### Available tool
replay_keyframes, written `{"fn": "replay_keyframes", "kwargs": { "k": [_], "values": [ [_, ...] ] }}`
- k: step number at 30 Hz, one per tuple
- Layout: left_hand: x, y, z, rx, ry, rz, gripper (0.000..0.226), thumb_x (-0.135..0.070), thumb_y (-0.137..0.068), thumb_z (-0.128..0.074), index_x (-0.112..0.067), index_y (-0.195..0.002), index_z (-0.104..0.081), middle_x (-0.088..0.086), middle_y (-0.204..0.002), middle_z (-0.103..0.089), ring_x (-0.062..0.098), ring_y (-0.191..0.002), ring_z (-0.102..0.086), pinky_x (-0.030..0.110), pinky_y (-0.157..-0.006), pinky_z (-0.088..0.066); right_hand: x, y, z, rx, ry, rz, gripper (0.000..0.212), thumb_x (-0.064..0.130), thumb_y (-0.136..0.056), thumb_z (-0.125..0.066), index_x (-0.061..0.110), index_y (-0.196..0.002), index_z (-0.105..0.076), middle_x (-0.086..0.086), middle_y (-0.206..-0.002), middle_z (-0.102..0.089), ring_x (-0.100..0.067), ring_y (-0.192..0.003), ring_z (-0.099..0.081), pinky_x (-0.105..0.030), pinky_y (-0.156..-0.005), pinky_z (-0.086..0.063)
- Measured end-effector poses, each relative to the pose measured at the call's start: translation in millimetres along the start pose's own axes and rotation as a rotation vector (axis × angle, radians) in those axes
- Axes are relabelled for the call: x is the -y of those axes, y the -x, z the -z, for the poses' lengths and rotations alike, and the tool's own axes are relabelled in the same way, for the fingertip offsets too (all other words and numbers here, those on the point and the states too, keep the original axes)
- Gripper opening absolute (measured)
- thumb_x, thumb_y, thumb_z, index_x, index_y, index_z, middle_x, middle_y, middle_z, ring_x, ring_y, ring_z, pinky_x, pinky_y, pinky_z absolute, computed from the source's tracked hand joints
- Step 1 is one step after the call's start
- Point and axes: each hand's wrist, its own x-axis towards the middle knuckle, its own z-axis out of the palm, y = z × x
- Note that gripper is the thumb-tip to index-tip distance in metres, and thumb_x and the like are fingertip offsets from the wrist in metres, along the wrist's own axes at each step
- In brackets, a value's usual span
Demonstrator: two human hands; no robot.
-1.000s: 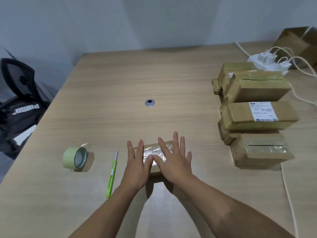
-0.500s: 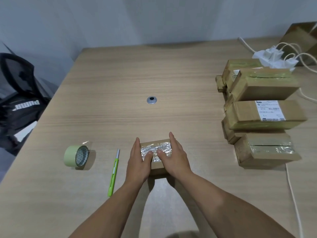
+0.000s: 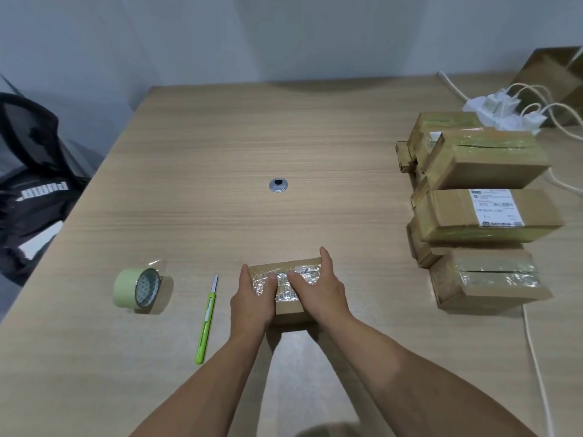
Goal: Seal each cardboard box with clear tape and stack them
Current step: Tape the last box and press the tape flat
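Light wood-grain table (image 3: 189, 146), round metal grommet (image 3: 278, 185) mid-top = ref pt. Pile of taped brown cardboard boxes (image 3: 485, 216) sits well R of grommet, in uneven tiers, one w/ white label. Small brown cardboard box (image 3: 291, 312) w/ crinkled clear tape on top rests on table directly nearside of grommet, L hand (image 3: 252, 302) and R hand (image 3: 318, 291) both gripping it, fingers down its sides, thumbs on taped top. Pale green tape roll (image 3: 132, 288) stands on edge nearside, far L of grommet; slim green utility knife (image 3: 206, 323) lies flat nearside, slightly L of grommet.
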Motion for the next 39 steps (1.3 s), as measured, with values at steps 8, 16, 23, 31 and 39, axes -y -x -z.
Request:
{"fn": "replay_keyframes", "kwargs": {
  "k": [8, 16, 23, 31, 39],
  "values": [
    [-4, -5, 1, -0.031, 0.000, -0.075, 0.037, -0.046, -0.093, -0.063, -0.022, -0.121, -0.063, -0.006, -0.098, -0.069, 0.017, -0.093, -0.063, 0.026, -0.075, -0.040, 2, 0, -4, -0.053, 0.089, -0.042, 0.078, 0.061, -0.092, -0.058, 0.033, -0.155, -0.020, -0.013, -0.141, -0.051, -0.033, -0.124, -0.053, -0.038, -0.089, -0.044],
    [2, -6, 0, -0.037, 0.020, -0.085, 0.031, -0.035, -0.102, -0.050, -0.021, -0.126, -0.064, -0.015, -0.093, -0.065, 0.016, -0.095, -0.059, 0.028, -0.081, -0.039, -7, 1, -7, -0.094, 0.077, -0.019, 0.052, 0.054, -0.101, -0.046, 0.034, -0.147, -0.031, -0.010, -0.114, -0.054, -0.029, -0.104, -0.053, -0.038, -0.086, -0.044],
    [4, -10, 5, -0.011, 0.060, -0.062, 0.022, -0.032, -0.105, -0.043, -0.031, -0.101, -0.065, -0.015, -0.088, -0.066, 0.020, -0.096, -0.064, 0.035, -0.085, -0.047, -8, -3, -6, -0.117, 0.019, -0.028, 0.041, 0.047, -0.106, -0.036, 0.036, -0.145, -0.038, -0.005, -0.115, -0.054, -0.022, -0.099, -0.047, -0.039, -0.091, -0.044],
    [0, -13, 4, 0.002, 0.017, -0.005, 0.038, -0.055, -0.096, -0.050, -0.027, -0.111, -0.071, -0.002, -0.104, -0.072, 0.023, -0.105, -0.064, 0.039, -0.094, -0.051, -5, -1, -8, -0.094, -0.037, -0.119, 0.087, 0.081, -0.069, -0.061, 0.036, -0.140, -0.037, 0.001, -0.120, -0.059, -0.024, -0.110, -0.058, -0.047, -0.099, -0.049],
    [2, -9, 5, 0.044, 0.037, -0.077, 0.022, -0.050, -0.087, -0.071, -0.034, -0.101, -0.067, -0.016, -0.090, -0.070, 0.002, -0.089, -0.063, 0.024, -0.075, -0.046, -4, 2, -5, -0.089, -0.071, -0.116, 0.065, 0.067, -0.082, -0.066, 0.033, -0.135, -0.049, 0.009, -0.115, -0.059, -0.016, -0.102, -0.055, -0.036, -0.092, -0.047]
  ]
}}
